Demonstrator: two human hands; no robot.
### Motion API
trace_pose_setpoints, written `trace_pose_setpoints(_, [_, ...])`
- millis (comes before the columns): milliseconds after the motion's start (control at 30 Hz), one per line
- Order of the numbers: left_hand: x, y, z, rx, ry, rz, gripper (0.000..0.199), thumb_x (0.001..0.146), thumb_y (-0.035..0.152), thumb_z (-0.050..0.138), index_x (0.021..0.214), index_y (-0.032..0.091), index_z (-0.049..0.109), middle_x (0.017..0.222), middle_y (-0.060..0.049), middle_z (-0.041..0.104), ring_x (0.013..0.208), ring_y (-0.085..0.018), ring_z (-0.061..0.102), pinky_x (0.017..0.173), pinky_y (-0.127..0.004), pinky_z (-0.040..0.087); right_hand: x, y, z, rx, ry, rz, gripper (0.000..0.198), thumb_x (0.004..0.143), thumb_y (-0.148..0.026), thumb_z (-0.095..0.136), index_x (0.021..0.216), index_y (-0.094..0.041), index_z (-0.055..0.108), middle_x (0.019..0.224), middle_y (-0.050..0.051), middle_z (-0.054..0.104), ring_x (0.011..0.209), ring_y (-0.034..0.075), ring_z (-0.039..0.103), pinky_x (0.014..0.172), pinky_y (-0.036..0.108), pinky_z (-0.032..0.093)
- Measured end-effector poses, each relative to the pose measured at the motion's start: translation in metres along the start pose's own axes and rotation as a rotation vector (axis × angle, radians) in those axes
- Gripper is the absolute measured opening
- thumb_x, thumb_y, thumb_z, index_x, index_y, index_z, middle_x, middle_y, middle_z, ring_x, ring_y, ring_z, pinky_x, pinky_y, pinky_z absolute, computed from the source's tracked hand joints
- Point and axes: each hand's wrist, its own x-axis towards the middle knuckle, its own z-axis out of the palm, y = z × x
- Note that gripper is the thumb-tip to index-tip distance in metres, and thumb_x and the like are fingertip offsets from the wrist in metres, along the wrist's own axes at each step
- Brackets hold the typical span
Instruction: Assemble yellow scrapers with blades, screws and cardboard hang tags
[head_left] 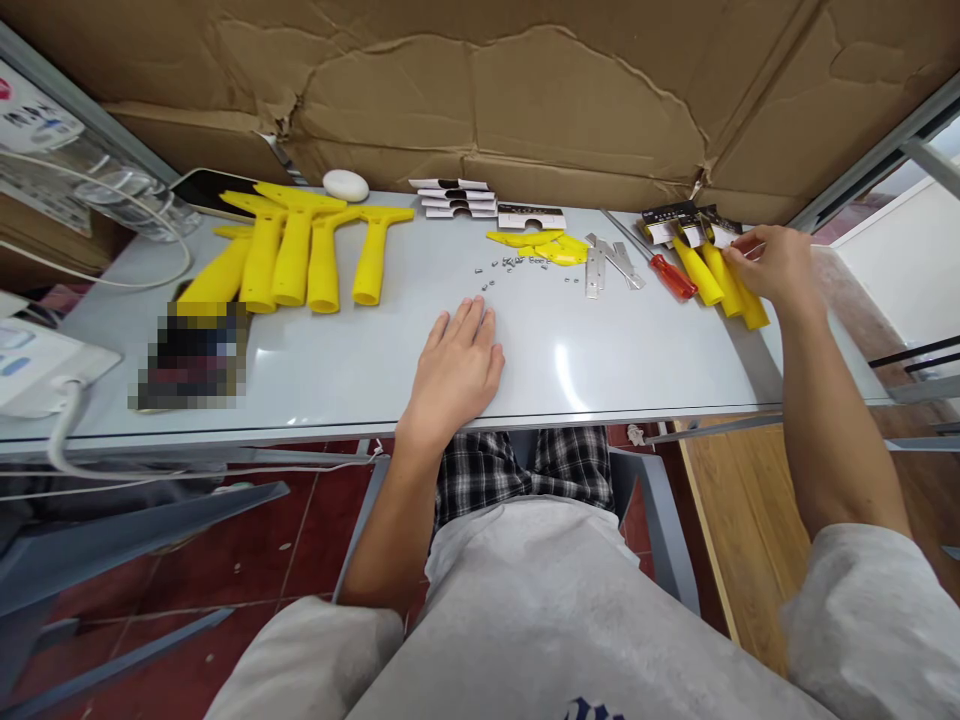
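Carded handles (697, 270) look done, your right hand (772, 262) touching there, can't tell if pinching; bare handles (292, 255) at left, screws (510, 263) loose; left hand (459, 365) flat, lightly spread.

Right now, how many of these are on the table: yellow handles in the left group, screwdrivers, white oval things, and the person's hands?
Yellow handles in the left group: 5
Red screwdriver: 1
White oval thing: 1
Left hand: 1
Right hand: 1
Total: 9
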Motion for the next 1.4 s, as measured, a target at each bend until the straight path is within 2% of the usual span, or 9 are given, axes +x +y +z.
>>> trace_pose_setpoints(300, [0.001,0.003,-0.002,0.010,-0.009,-0.011,0.070,0.122,0.025,0.034,0.180,-0.005,0.058,0.195,-0.029,0.048,0.188,-0.040,0.044,0.156,-0.063,0.033,0.001,-0.001,-0.004,0.017,0.061,-0.022,0.035,0.103,-0.010,0.078,0.136,-0.013,0.090,0.131,0.015,0.081,0.103,0.008,0.063,0.114,0.030,0.046])
trace_pose_setpoints(467, [0.002,0.008,-0.006,0.023,-0.017,-0.011,0.069,0.122,0.023,0.035,0.179,-0.006,0.059,0.194,-0.029,0.050,0.187,-0.041,0.046,0.155,-0.063,0.034,-0.033,-0.033,0.019,0.101,0.181,-0.363,0.061,0.121,-0.045,0.054,0.175,-0.020,0.066,0.173,0.020,0.062,0.163,0.029,0.054,0.149,0.056,0.042])
trace_pose_setpoints(533, [0.003,0.009,-0.009,0.039,-0.034,-0.011,0.068,0.122,0.023,0.036,0.179,-0.006,0.059,0.194,-0.029,0.051,0.186,-0.042,0.047,0.155,-0.062,0.035,-0.056,-0.058,0.036,0.166,0.117,-0.521,0.076,0.123,-0.065,0.041,0.186,-0.025,0.053,0.187,0.016,0.049,0.180,0.031,0.041,0.159,0.060,0.034])
trace_pose_setpoints(600, [0.004,0.010,-0.013,0.060,-0.048,-0.006,0.067,0.122,0.023,0.037,0.179,-0.006,0.059,0.193,-0.029,0.052,0.185,-0.042,0.047,0.154,-0.061,0.036,-0.085,-0.087,0.052,0.206,0.009,-0.657,0.092,0.121,-0.072,0.034,0.193,-0.015,0.043,0.194,0.016,0.038,0.191,0.032,0.030,0.165,0.062,0.029])
trace_pose_setpoints(833, [0.013,-0.024,-0.037,0.029,-0.037,-0.023,0.059,0.121,0.029,0.045,0.167,0.007,0.075,0.187,-0.024,0.061,0.174,-0.045,0.061,0.146,-0.065,0.050,-0.170,-0.149,0.066,0.164,-0.286,-0.879,0.089,0.121,-0.061,0.036,0.193,-0.010,0.048,0.200,0.011,0.025,0.196,0.031,0.025,0.168,0.060,0.028])
trace_pose_setpoints(1000, [0.029,-0.088,-0.047,0.045,0.169,-0.112,0.050,0.114,0.036,0.061,0.162,0.028,0.078,0.196,-0.011,0.053,0.186,-0.047,0.040,0.154,-0.075,0.035,-0.179,-0.148,0.065,0.145,-0.349,-0.887,0.083,0.122,-0.056,0.035,0.189,-0.012,0.054,0.199,0.009,0.029,0.193,0.034,0.032,0.165,0.066,0.031])
trace_pose_setpoints(1133, [0.042,-0.123,-0.050,0.107,0.116,-0.171,0.044,0.118,0.040,0.055,0.146,0.017,0.080,0.181,-0.019,0.065,0.171,-0.052,0.056,0.145,-0.075,0.045,-0.179,-0.149,0.066,0.149,-0.355,-0.886,0.082,0.122,-0.054,0.033,0.187,-0.011,0.056,0.196,0.009,0.034,0.193,0.037,0.031,0.163,0.072,0.030])
trace_pose_setpoints(1267, [0.043,-0.126,-0.045,0.172,0.063,-0.184,0.043,0.116,0.032,0.047,0.131,0.018,0.084,0.174,-0.019,0.071,0.155,-0.048,0.068,0.134,-0.072,0.056,-0.180,-0.152,0.065,0.153,-0.356,-0.887,0.082,0.121,-0.054,0.032,0.186,-0.010,0.058,0.195,0.009,0.038,0.192,0.037,0.032,0.163,0.073,0.031])
trace_pose_setpoints(1400, [0.034,-0.113,-0.039,0.166,0.069,-0.169,0.042,0.109,0.024,0.051,0.131,0.018,0.087,0.185,-0.020,0.063,0.161,-0.047,0.065,0.137,-0.073,0.053,-0.180,-0.152,0.067,0.151,-0.356,-0.883,0.082,0.120,-0.052,0.032,0.185,-0.010,0.059,0.195,0.007,0.038,0.192,0.037,0.032,0.163,0.072,0.031])
